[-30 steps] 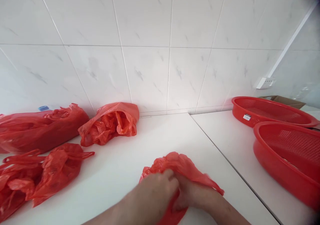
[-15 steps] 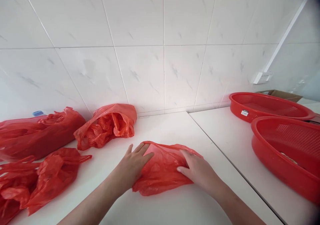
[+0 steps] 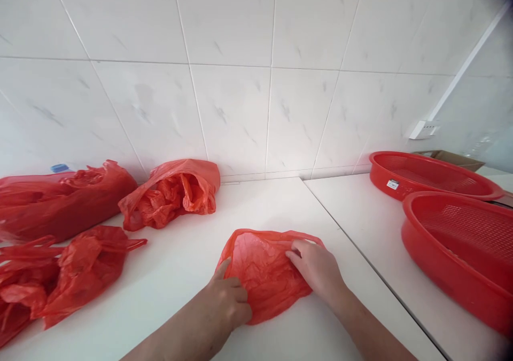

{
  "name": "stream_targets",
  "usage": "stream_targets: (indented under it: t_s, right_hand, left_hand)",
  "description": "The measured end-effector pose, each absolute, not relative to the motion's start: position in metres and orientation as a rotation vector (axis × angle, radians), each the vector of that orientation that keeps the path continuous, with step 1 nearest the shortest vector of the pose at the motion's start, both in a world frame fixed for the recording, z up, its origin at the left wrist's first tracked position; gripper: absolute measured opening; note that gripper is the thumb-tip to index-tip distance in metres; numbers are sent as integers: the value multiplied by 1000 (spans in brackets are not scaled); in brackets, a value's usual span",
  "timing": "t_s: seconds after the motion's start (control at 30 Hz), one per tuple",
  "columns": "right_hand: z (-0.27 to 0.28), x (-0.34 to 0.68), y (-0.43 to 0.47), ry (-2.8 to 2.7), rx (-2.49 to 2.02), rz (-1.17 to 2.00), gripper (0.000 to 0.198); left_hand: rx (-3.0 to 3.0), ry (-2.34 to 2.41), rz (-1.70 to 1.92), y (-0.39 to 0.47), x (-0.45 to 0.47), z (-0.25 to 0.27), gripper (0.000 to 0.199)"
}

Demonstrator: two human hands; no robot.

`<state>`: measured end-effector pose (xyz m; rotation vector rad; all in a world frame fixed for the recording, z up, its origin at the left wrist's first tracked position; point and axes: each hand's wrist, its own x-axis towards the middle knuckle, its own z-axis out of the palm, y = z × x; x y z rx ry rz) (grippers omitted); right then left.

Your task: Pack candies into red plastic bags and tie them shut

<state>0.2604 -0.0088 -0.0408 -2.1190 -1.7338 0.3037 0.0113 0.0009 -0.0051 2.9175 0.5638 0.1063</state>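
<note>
A thin red plastic bag [image 3: 266,275] lies crumpled on the white table in front of me, its upper side spread and its rim curving round the far edge. My left hand [image 3: 228,305] is at the bag's near left side, index finger stretched along the left edge and the other fingers curled against the plastic. On the other side, my right hand [image 3: 318,267] is closed on the bag's right edge, thumb and fingertips pinching the film. What lies under the curled left fingers is hidden.
Several red plastic bags lie at the left: a bulky one [image 3: 72,203], one stuffed with crumpled plastic [image 3: 172,195] and a loose one [image 3: 86,270]. Two red perforated baskets [image 3: 385,171] [image 3: 441,270] stand at the right, before a cardboard box [image 3: 457,159]. A tiled wall [image 3: 232,115] closes the back.
My left hand has turned from flat, spread fingers to a curled grip with the index out, moving nearer. My right fingers have closed on the edge. The bag's top has spread wider.
</note>
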Motion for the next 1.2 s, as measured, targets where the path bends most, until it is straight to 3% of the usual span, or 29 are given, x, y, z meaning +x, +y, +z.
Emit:
stream_targets:
  t_s: [0.23,0.3,0.33,0.4,0.53,0.77,0.87,0.97,1.03,1.2]
  right_hand:
    - [-48,268,-1,-1608,-2164,196,32]
    - [-46,265,-3,-1604,-2133,175,30]
    - [-44,263,-4,-1598,-2121,156,29]
    - [-40,259,-7,-1580,-2106,99,25]
    - [-26,257,-15,-1535,-2087,-57,24]
    - [2,302,-68,-1202,-1941,-414,25]
    - [3,347,-107,-1185,-2059,-835,36]
    - [-4,398,-149,-1240,-2342,-1027,51]
    - [-10,426,-175,-1213,-2568,-968,53]
    - [-10,445,-205,-1293,-2656,-560,35]
  left_hand:
    - [2837,624,219,-5,7,3,23]
    - [2825,621,331,-4,2,1,8]
    - [2824,621,435,-2,-2,-3,12]
    - [2781,677,725,2,-10,-18,39]
    - [2413,1051,1078,18,-19,-55,32]
    - [1918,1173,936,37,-19,-70,34]
    - [1871,1140,921,37,-20,-69,38]
    - [1904,1129,920,37,-18,-71,40]
    - [1929,1137,933,38,-17,-74,41]
    - [1948,1152,952,42,-15,-82,39]
